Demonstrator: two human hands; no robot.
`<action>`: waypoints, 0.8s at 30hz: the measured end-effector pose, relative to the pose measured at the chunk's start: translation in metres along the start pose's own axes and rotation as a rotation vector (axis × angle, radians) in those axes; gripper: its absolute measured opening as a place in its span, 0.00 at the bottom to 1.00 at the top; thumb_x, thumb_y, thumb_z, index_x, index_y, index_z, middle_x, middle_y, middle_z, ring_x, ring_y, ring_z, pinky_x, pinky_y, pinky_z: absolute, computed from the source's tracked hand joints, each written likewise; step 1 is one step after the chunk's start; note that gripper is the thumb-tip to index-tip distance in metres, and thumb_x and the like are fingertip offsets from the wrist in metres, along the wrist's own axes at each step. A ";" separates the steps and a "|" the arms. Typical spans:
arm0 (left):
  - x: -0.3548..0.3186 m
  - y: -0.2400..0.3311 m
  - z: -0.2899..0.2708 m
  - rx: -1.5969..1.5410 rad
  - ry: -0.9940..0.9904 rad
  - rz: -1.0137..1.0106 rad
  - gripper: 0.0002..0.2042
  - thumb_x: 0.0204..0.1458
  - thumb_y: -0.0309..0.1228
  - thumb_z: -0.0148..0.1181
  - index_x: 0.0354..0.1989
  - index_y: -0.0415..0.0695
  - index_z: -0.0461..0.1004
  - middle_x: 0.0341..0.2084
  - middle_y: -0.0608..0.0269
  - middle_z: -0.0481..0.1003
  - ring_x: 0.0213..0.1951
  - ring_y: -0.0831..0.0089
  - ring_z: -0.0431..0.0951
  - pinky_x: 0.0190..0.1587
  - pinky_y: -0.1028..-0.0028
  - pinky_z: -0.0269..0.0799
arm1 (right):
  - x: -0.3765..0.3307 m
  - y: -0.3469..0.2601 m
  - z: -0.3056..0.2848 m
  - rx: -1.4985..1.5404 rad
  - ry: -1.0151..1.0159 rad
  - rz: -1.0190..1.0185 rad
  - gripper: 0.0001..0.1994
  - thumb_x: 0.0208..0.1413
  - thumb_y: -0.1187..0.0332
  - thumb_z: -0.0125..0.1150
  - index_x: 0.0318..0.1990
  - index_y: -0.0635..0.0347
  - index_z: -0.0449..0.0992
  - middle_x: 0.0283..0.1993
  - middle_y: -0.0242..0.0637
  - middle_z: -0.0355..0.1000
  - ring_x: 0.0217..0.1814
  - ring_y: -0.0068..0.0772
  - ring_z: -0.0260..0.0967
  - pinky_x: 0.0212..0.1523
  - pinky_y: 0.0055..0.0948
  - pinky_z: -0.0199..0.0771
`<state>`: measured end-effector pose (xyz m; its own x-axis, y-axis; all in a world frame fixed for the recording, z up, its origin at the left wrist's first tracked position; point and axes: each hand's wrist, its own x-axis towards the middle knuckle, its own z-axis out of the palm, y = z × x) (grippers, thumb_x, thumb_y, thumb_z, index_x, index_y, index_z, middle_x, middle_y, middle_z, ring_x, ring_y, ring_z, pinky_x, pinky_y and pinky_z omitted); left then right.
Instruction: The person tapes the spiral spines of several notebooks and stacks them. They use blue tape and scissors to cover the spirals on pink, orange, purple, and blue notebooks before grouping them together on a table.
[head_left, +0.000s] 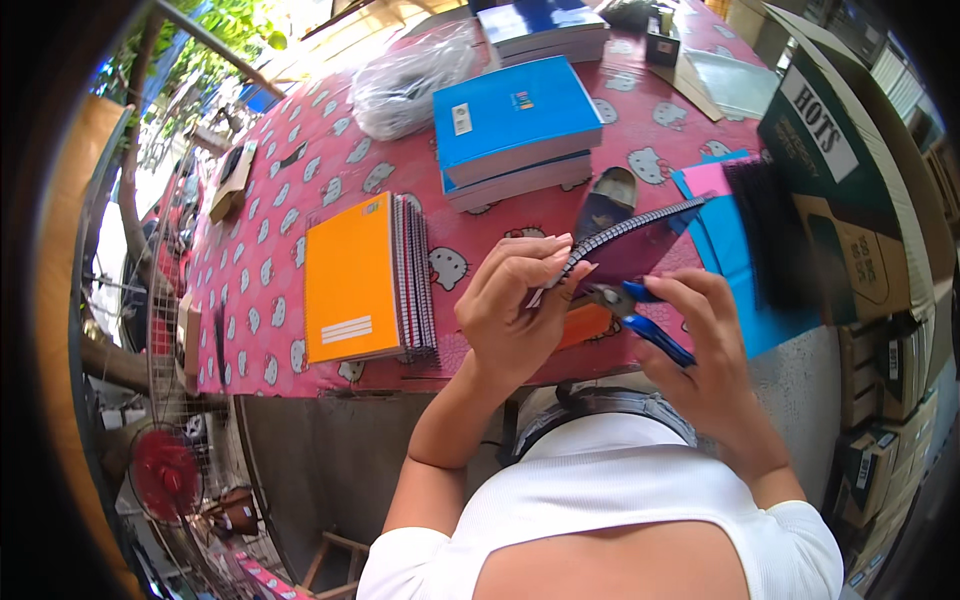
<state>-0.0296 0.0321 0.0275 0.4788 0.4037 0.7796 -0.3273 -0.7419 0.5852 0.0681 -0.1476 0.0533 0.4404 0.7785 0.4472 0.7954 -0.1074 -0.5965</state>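
Note:
A spiral notebook with a dark purple cover point(640, 250) is tilted up over the near edge of the table. My left hand point(515, 305) is closed on its coil-bound edge, fingers pinching near the end of the wire coil. In my right hand point(705, 345) is a pair of pliers point(658, 338) with blue handles. The plier jaws are at the near end of the coil, beside my left fingertips; whether they grip the wire cannot be made out. Beneath the notebook an orange piece point(588, 324) shows in part. To the left lies a stack of orange spiral notebooks point(350, 275).
Blue books point(520, 108) are stacked beyond my hands, with a plastic bag point(415, 85) beside them. Dark coils point(765, 230) lie over blue covers point(730, 240) at right. A large cardboard box point(840, 170) borders the right side. A pink patterned cloth point(265, 230) covers the table.

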 end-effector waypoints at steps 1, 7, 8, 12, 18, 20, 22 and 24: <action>0.001 0.002 0.005 -0.001 0.011 0.004 0.12 0.39 0.13 0.67 0.30 0.37 0.72 0.32 0.51 0.77 0.37 0.66 0.79 0.37 0.75 0.77 | 0.003 -0.004 0.000 -0.005 0.011 -0.014 0.24 0.45 0.68 0.65 0.52 0.59 0.69 0.47 0.46 0.63 0.48 0.48 0.63 0.48 0.41 0.63; 0.004 0.002 0.010 0.015 -0.006 0.060 0.12 0.38 0.09 0.65 0.31 0.35 0.73 0.33 0.50 0.77 0.38 0.67 0.79 0.38 0.75 0.79 | -0.002 -0.002 0.001 0.056 0.040 0.074 0.24 0.44 0.68 0.67 0.51 0.59 0.69 0.48 0.45 0.63 0.50 0.46 0.62 0.50 0.42 0.61; 0.004 0.003 0.011 0.001 -0.002 0.048 0.12 0.38 0.09 0.65 0.31 0.35 0.73 0.33 0.50 0.77 0.38 0.66 0.80 0.38 0.75 0.80 | 0.000 -0.003 0.002 0.047 0.051 0.062 0.24 0.44 0.69 0.67 0.50 0.60 0.70 0.47 0.45 0.63 0.49 0.46 0.63 0.49 0.41 0.62; 0.000 0.002 0.012 -0.038 0.011 -0.002 0.12 0.38 0.08 0.64 0.31 0.34 0.74 0.33 0.50 0.77 0.38 0.64 0.80 0.39 0.72 0.80 | 0.006 0.000 0.003 0.246 -0.020 0.095 0.19 0.48 0.68 0.66 0.47 0.62 0.72 0.42 0.44 0.68 0.43 0.40 0.68 0.41 0.34 0.68; -0.004 -0.008 0.010 -0.014 -0.018 0.155 0.13 0.37 0.10 0.65 0.33 0.34 0.74 0.34 0.49 0.77 0.38 0.61 0.80 0.41 0.68 0.79 | 0.013 0.044 0.002 1.396 -0.581 0.731 0.17 0.59 0.62 0.58 0.47 0.69 0.73 0.34 0.39 0.75 0.34 0.27 0.74 0.36 0.24 0.73; -0.006 -0.013 0.007 0.001 0.001 0.139 0.14 0.38 0.11 0.66 0.34 0.34 0.74 0.35 0.50 0.77 0.39 0.62 0.79 0.41 0.68 0.79 | 0.010 0.044 0.012 1.326 -0.545 0.743 0.19 0.59 0.60 0.57 0.49 0.68 0.72 0.38 0.40 0.74 0.39 0.25 0.73 0.41 0.24 0.73; -0.005 -0.016 0.005 0.018 0.038 0.112 0.14 0.38 0.13 0.68 0.35 0.35 0.74 0.35 0.51 0.77 0.40 0.64 0.79 0.41 0.71 0.78 | -0.020 0.067 0.035 0.868 -0.342 0.507 0.20 0.54 0.63 0.62 0.51 0.66 0.71 0.48 0.41 0.71 0.48 0.31 0.70 0.49 0.29 0.69; -0.007 -0.019 0.000 -0.110 0.087 -0.149 0.14 0.39 0.14 0.68 0.36 0.35 0.75 0.35 0.52 0.77 0.39 0.67 0.79 0.42 0.73 0.77 | -0.080 0.137 0.053 0.157 -0.225 0.297 0.21 0.47 0.66 0.67 0.50 0.62 0.73 0.51 0.43 0.70 0.52 0.39 0.67 0.53 0.36 0.66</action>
<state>-0.0268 0.0437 0.0111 0.4578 0.5530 0.6961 -0.3470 -0.6097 0.7126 0.1194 -0.1919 -0.0997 0.5253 0.8458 0.0936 0.5665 -0.2655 -0.7801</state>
